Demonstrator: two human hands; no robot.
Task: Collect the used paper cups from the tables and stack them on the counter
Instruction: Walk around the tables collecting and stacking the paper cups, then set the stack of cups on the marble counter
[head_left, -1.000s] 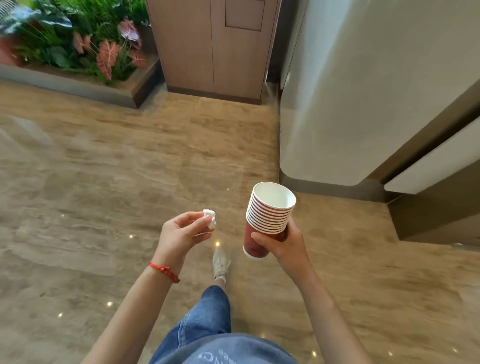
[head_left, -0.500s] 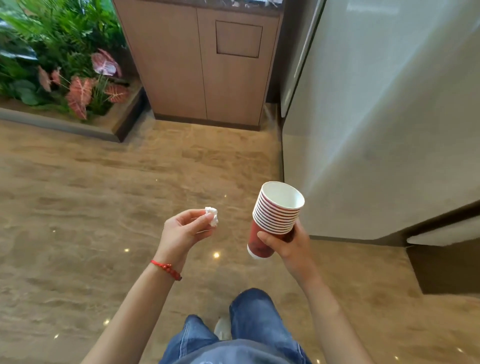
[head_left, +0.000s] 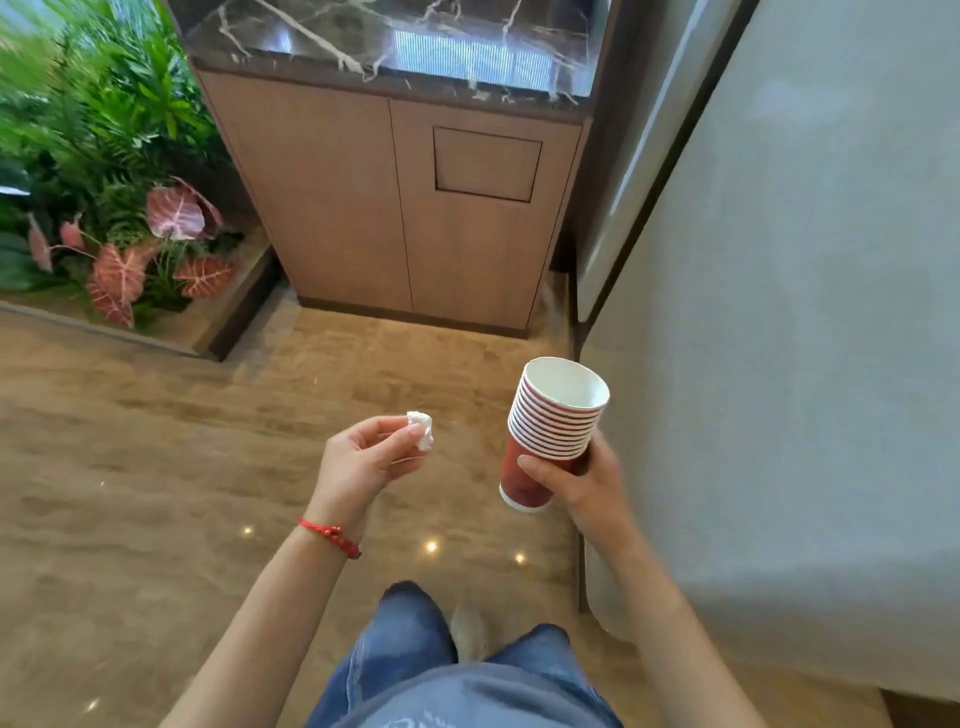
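Note:
My right hand (head_left: 582, 480) grips a stack of several nested red paper cups (head_left: 550, 431) with white insides, tilted a little to the left, at waist height. My left hand (head_left: 363, 462) pinches a small crumpled white tissue (head_left: 422, 428) between thumb and fingertips. Ahead stands a wooden cabinet (head_left: 363, 208) topped by a dark marble counter (head_left: 395, 41); a square flap (head_left: 485, 163) is set in the cabinet's right door.
A planter with green and pink leaves (head_left: 104, 208) fills the left side. A tall pale grey wall panel (head_left: 779, 338) runs close along my right. Polished beige stone floor (head_left: 156, 467) lies between me and the cabinet. My jeans and a shoe (head_left: 467, 631) show below.
I have walked forward: the cabinet is nearer and its marble counter top has come into view. Both hands keep the same hold on tissue and cups.

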